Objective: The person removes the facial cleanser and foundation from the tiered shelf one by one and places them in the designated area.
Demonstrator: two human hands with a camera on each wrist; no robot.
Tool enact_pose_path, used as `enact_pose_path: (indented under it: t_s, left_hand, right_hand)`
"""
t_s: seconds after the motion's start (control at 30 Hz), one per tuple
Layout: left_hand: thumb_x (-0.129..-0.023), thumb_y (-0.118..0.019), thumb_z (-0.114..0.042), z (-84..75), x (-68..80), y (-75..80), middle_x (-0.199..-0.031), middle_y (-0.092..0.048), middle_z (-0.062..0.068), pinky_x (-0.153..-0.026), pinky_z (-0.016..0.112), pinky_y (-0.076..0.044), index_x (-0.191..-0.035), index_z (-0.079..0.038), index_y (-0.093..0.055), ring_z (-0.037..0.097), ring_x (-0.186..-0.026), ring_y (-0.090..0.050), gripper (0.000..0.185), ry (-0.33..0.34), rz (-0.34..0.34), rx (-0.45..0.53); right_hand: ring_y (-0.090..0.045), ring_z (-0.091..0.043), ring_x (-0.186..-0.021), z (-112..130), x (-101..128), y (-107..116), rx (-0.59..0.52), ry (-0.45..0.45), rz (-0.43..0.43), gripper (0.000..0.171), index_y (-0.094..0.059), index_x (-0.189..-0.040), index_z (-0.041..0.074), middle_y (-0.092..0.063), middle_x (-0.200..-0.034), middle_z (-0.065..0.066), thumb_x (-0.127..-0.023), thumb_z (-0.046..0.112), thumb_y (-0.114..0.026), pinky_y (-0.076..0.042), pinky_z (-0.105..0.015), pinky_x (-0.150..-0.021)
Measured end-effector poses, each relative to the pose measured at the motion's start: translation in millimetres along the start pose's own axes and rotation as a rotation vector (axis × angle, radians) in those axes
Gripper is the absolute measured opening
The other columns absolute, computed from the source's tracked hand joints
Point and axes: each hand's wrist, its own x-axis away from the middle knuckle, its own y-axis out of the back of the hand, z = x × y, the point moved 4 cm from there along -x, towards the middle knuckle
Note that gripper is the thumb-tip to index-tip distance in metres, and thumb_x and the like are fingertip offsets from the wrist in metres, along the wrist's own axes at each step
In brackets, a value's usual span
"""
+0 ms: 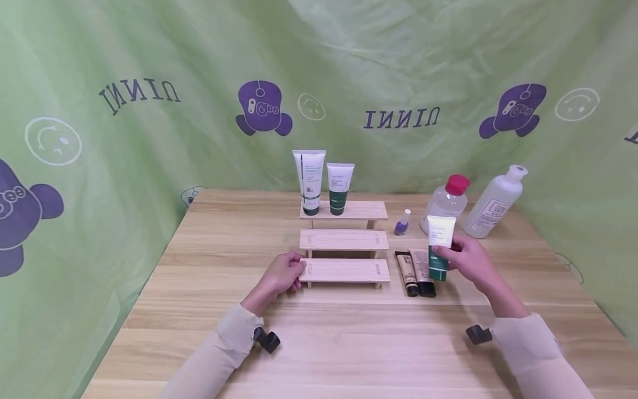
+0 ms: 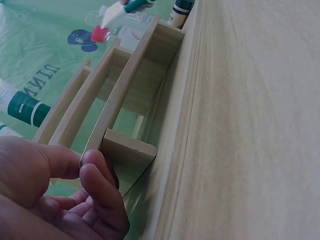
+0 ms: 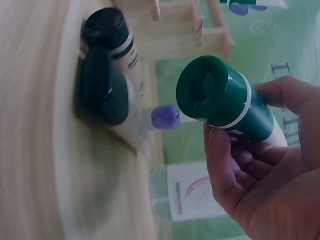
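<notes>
My right hand (image 1: 470, 257) grips a white and green squeeze tube (image 1: 440, 244), held upright in the air above the right side of the table. In the right wrist view its green cap (image 3: 202, 87) faces the camera, thumb on one side and fingers on the other. With thumb and curled fingers, my left hand (image 1: 283, 272) pinches the left end of the lowest step of a three-step wooden display stand (image 1: 345, 270). A tall white tube (image 1: 311, 180) and a shorter white and green tube (image 1: 339, 188) stand on the top step.
Two makeup tubes (image 1: 416, 271) with black caps lie right of the stand. A small purple nail polish bottle (image 1: 402, 223) stands behind them. Farther right are a clear bottle with a red cap (image 1: 456, 185) and a white bottle (image 1: 498, 202). A green curtain (image 1: 319, 55) hangs behind the table.
</notes>
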Motion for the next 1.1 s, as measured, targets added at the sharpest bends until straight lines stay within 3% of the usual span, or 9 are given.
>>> enact_pose_path:
  t_s: [0.37,0.83,1.1]
  left_hand:
    - [-0.096,-0.056,-0.013,0.1,-0.6,-1.2,-0.076,-0.062,0.009,-0.044,0.024,-0.050,-0.127,0.005,-0.056,0.014,-0.049,-0.056,0.036,0.004,-0.001,0.006]
    - [-0.096,-0.055,-0.011,-1.4,-0.8,-1.1,-0.073,-0.062,0.008,-0.044,0.024,-0.049,-0.127,0.007,-0.055,0.014,-0.049,-0.055,0.036,-0.016,-0.003,0.000]
    - [-0.096,-0.055,-0.011,-0.2,-2.5,-0.3,-0.073,-0.062,0.008,-0.044,0.024,-0.049,-0.126,0.006,-0.056,0.014,-0.049,-0.056,0.035,-0.011,-0.001,-0.011]
  right_hand:
    - [-0.065,-0.025,-0.089,-27,9,1,0.059,-0.140,0.096,0.061,-0.048,-0.127,-0.018,-0.063,-0.109,-0.029,-0.097,0.034,-0.059,-0.060,-0.036,-0.073]
    - [-0.060,-0.024,-0.086,-42,7,1,0.117,-0.258,0.181,0.057,-0.051,-0.123,-0.018,-0.064,-0.100,-0.019,-0.096,0.031,-0.060,-0.057,-0.036,-0.073]
    - [-0.055,-0.021,-0.075,-45,6,-1,0.124,-0.244,0.184,0.039,-0.059,-0.104,-0.008,-0.060,-0.083,-0.008,-0.094,0.029,-0.064,-0.050,-0.033,-0.066]
